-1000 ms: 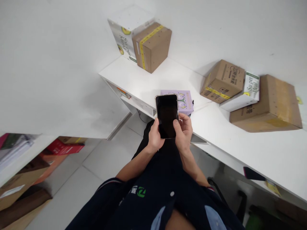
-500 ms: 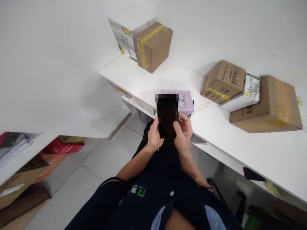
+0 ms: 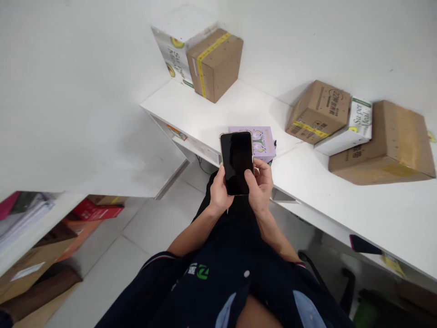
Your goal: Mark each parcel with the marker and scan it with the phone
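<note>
Between both hands is a smartphone (image 3: 236, 159) with a dark screen and a clear-edged case, held upright over my lap. My left hand (image 3: 219, 191) grips its lower left side, thumb along the edge. On the lower right, my right hand (image 3: 261, 187) holds it too, with the thumb resting on the screen and fingers curled behind the edge. A purple box (image 3: 264, 142) with a printed plant design lies on the desk just beyond the phone, which partly hides it.
The white desk (image 3: 327, 200) runs across in front of me. Taped cartons (image 3: 218, 68) stand at its far left, and more cartons (image 3: 385, 146) on the right. A white partition (image 3: 85, 114) rises at left. Below it are shelves with cardboard boxes (image 3: 37, 269). A chair (image 3: 346, 291) is lower right.
The view has shifted slightly. Both hands keep their hold on the phone, which tilts a little to the left at its top; the right thumb stays on the screen.
</note>
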Demonstrator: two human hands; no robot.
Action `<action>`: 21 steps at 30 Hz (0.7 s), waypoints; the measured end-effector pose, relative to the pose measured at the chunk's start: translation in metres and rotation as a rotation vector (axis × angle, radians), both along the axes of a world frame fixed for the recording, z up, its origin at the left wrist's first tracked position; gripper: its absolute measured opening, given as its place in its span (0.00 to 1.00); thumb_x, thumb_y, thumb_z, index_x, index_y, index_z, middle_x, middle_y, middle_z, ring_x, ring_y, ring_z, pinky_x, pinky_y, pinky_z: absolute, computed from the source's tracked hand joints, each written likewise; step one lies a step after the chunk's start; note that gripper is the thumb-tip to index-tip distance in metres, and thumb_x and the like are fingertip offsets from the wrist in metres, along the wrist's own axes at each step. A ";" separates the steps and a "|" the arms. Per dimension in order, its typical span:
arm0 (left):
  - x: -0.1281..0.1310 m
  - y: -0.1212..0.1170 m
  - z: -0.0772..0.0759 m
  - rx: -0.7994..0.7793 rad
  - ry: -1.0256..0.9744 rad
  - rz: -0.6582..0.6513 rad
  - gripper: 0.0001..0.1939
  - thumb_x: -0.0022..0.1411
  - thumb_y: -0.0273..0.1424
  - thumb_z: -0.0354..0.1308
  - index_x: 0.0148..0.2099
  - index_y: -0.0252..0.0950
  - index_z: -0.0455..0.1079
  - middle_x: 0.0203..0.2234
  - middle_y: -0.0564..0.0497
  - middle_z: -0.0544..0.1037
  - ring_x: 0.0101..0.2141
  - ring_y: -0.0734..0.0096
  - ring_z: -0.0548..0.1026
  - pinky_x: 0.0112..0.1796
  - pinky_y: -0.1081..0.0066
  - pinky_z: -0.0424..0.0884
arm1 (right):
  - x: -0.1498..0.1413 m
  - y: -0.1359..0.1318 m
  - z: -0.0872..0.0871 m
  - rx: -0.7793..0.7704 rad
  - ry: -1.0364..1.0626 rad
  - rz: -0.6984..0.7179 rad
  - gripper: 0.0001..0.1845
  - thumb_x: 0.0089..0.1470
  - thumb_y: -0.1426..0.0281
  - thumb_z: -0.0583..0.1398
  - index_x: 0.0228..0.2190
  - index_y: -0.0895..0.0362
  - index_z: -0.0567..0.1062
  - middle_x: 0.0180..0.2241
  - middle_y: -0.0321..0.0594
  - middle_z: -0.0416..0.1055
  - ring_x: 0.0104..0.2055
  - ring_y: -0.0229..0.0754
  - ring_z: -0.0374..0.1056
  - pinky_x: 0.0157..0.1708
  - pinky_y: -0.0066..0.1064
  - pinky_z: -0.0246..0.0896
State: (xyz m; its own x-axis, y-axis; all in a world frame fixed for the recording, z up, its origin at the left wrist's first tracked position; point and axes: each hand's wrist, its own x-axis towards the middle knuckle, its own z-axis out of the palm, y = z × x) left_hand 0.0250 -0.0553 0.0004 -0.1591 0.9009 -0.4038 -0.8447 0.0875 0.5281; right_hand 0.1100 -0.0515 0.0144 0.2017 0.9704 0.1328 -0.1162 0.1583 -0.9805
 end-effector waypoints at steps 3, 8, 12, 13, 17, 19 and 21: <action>-0.001 0.003 0.002 -0.041 0.022 0.017 0.15 0.65 0.42 0.60 0.44 0.36 0.80 0.41 0.49 0.85 0.54 0.58 0.78 0.57 0.64 0.71 | 0.001 -0.001 -0.004 -0.004 0.030 0.023 0.18 0.56 0.56 0.63 0.46 0.50 0.71 0.41 0.38 0.75 0.40 0.39 0.71 0.41 0.33 0.70; -0.001 0.005 0.005 -0.106 0.041 -0.014 0.16 0.67 0.41 0.56 0.41 0.36 0.79 0.37 0.49 0.84 0.51 0.58 0.80 0.56 0.61 0.72 | 0.005 -0.001 -0.010 -0.029 0.084 0.020 0.22 0.55 0.54 0.64 0.48 0.48 0.71 0.40 0.36 0.72 0.38 0.39 0.69 0.40 0.33 0.67; 0.000 0.004 0.006 -0.110 0.068 -0.010 0.16 0.69 0.40 0.54 0.42 0.36 0.79 0.36 0.50 0.84 0.46 0.62 0.81 0.55 0.63 0.72 | 0.006 0.000 -0.012 -0.028 0.087 0.014 0.21 0.57 0.52 0.62 0.48 0.48 0.71 0.40 0.37 0.72 0.40 0.40 0.69 0.43 0.35 0.67; 0.000 0.004 0.006 -0.107 0.076 -0.009 0.16 0.69 0.40 0.54 0.42 0.36 0.79 0.36 0.51 0.84 0.45 0.62 0.82 0.54 0.63 0.72 | 0.006 0.000 -0.013 -0.024 0.084 0.004 0.21 0.57 0.52 0.61 0.48 0.48 0.71 0.40 0.37 0.72 0.41 0.41 0.69 0.44 0.36 0.67; 0.004 0.003 0.007 -0.106 0.111 -0.022 0.17 0.68 0.42 0.54 0.42 0.37 0.79 0.36 0.51 0.84 0.45 0.63 0.82 0.53 0.65 0.73 | 0.006 0.000 -0.012 -0.012 0.048 -0.030 0.19 0.57 0.52 0.61 0.46 0.49 0.73 0.39 0.38 0.74 0.43 0.42 0.70 0.45 0.37 0.68; 0.006 0.003 0.006 -0.116 0.121 -0.011 0.17 0.69 0.41 0.54 0.42 0.37 0.79 0.36 0.51 0.84 0.45 0.63 0.81 0.53 0.66 0.73 | 0.007 -0.001 -0.011 -0.011 0.048 -0.035 0.19 0.57 0.52 0.61 0.44 0.49 0.74 0.39 0.38 0.75 0.43 0.42 0.70 0.44 0.37 0.69; 0.007 0.003 0.005 -0.121 0.137 0.006 0.17 0.69 0.41 0.54 0.42 0.37 0.79 0.36 0.51 0.84 0.47 0.62 0.81 0.53 0.65 0.73 | 0.007 -0.001 -0.011 -0.015 0.055 -0.042 0.18 0.57 0.52 0.61 0.44 0.49 0.75 0.39 0.38 0.76 0.42 0.42 0.71 0.44 0.37 0.69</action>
State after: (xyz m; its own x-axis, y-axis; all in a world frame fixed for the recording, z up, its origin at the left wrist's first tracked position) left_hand 0.0318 -0.0527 0.0058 -0.2257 0.8460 -0.4831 -0.7662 0.1521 0.6244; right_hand 0.1173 -0.0522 0.0030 0.2486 0.9628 0.1062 -0.1636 0.1498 -0.9751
